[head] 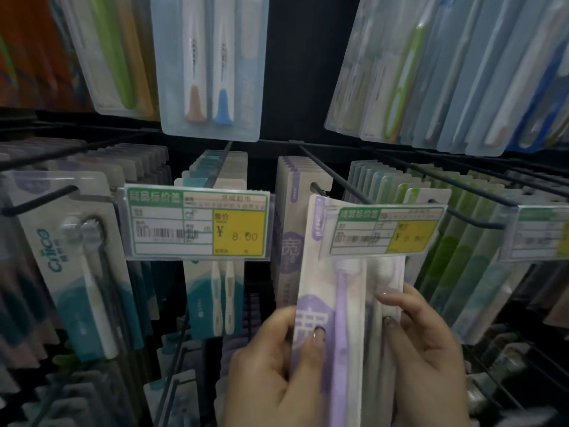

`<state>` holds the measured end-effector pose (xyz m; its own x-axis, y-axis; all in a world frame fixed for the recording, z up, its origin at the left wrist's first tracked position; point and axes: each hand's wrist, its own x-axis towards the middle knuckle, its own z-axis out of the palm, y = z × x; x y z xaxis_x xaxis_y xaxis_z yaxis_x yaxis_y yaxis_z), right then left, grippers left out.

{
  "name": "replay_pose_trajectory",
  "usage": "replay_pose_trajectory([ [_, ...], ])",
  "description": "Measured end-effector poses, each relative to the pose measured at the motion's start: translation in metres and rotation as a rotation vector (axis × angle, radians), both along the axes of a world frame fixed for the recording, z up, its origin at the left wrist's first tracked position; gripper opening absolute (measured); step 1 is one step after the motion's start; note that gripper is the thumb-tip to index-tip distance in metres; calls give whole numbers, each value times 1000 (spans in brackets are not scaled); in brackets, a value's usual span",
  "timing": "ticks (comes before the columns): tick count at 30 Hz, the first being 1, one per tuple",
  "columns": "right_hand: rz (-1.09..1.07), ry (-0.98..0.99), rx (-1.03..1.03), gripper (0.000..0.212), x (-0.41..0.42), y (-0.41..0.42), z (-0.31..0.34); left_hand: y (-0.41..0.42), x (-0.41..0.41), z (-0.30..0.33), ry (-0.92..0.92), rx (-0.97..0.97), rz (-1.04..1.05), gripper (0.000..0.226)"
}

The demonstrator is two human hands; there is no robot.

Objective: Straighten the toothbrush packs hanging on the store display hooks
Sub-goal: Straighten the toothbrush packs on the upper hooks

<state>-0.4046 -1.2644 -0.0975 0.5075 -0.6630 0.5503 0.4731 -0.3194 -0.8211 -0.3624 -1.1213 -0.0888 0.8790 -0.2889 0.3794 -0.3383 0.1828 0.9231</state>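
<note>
Head view shows my two hands on one purple toothbrush pack. My left hand grips its left edge, thumb on the front. My right hand pinches its right edge, fingers curled round it. The pack leans a bit, with its top tucked behind a price tag. I cannot tell if its hole sits on the hook.

To do this well, I think I should turn the pack gently until it hangs straight like the purple packs behind — no hard pulling. The price tag is in the way up top, so I go slow. Green packs hang just beside on the right — teal packs are on the left.
</note>
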Motion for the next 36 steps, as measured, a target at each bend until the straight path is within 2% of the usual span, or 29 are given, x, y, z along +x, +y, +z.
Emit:
replay_pose_trajectory([
  [3,-19,26,-57,55,-1,1,-1,-9,13,3,-103,65,-12,34],
  [8,-82,91,-57,64,-3,3,2,-26,42,2,-83,53,-14,9],
  [12,-125,34,-66,72,-9,6,13,-35,62,3,-65,68,-3,18],
  [14,-94,9,-26,70,-14,3,16,-39,69,2,-76,84,3,21],
  [18,45,42,82,55,-32,0,27,-43,77,-8,-85,97,32,19],
  [19,122,27,96,42,-35,-1,29,-43,77,-9,-78,90,37,16],
  [20,210,31,108,16,-39,-1,32,-42,77,-11,-79,86,42,14],
  [21,272,63,148,20,-41,2,39,-41,76,-13,-97,90,53,13],
  [22,317,137,130,47,-45,1,40,-40,75,-14,-126,108,76,16],
  [23,320,169,133,61,-49,-3,36,-39,74,-16,-163,131,103,23],
  [25,317,165,134,66,-51,-3,38,-33,70,-12,-209,133,155,32],
  [26,353,171,113,65,-50,-1,39,-30,67,-8,-224,112,160,29],
  [30,344,174,-1,50,-51,0,37,-20,52,17,-213,-71,-11,22],
  [33,348,121,-22,8,-49,-1,34,-17,41,34,-166,-167,-164,30],
  [36,324,109,-106,27,-47,-1,29,-19,35,42,-154,-238,-300,30],
])
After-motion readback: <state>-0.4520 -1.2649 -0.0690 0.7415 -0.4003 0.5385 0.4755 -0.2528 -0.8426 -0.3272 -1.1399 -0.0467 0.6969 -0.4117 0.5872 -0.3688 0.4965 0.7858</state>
